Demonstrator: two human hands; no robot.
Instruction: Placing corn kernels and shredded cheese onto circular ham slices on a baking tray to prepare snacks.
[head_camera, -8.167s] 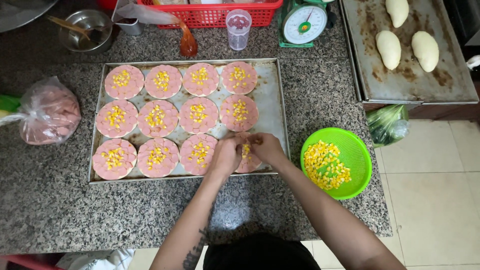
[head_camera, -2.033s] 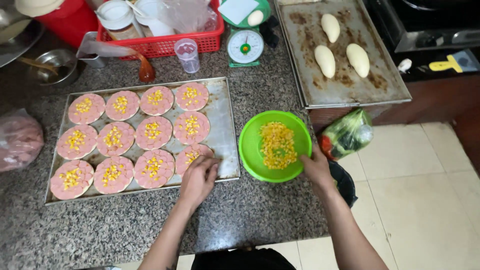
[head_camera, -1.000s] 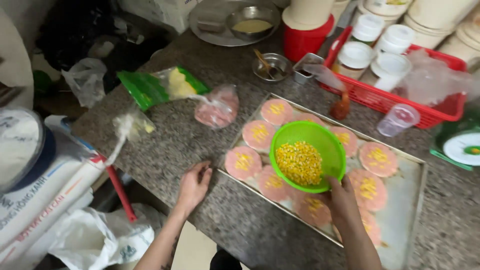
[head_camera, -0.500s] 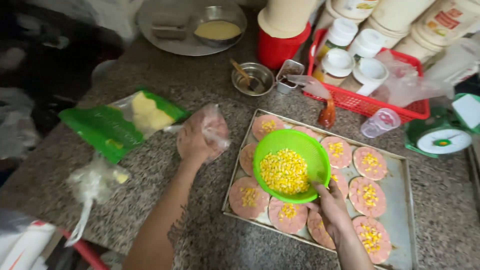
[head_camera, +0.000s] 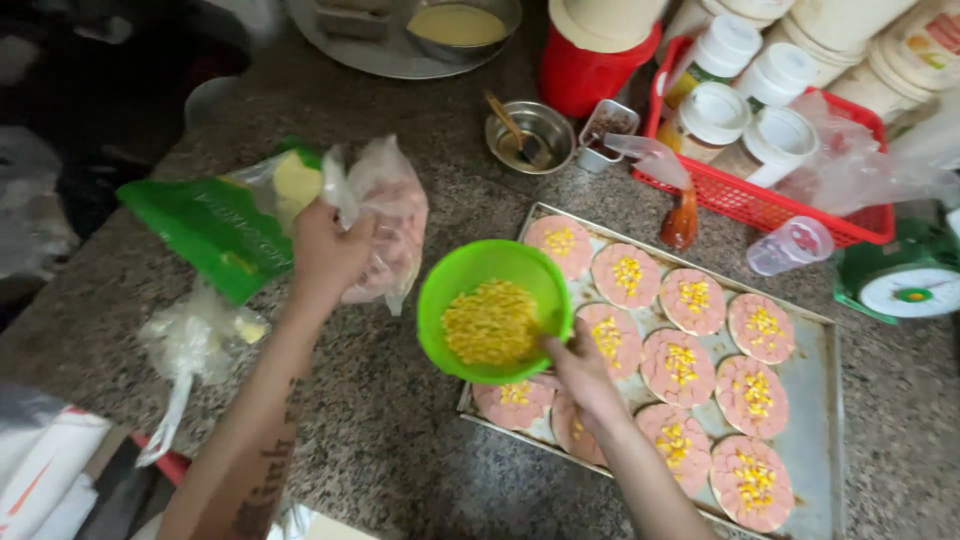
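A speckled granite counter (head_camera: 400, 440) carries all items. The left hand (head_camera: 325, 250) has its grip closed on the gathered neck of a clear plastic bag (head_camera: 390, 225) of pink slices, the bag lying just right of the hand, its long axis running near to far. The right hand (head_camera: 580, 365) grips the near-right rim of a green bowl (head_camera: 490, 310) of corn kernels, held over the left end of the baking tray (head_camera: 830, 420). The bowl sits between both hands. A green packet (head_camera: 210, 230) lies left of the bag.
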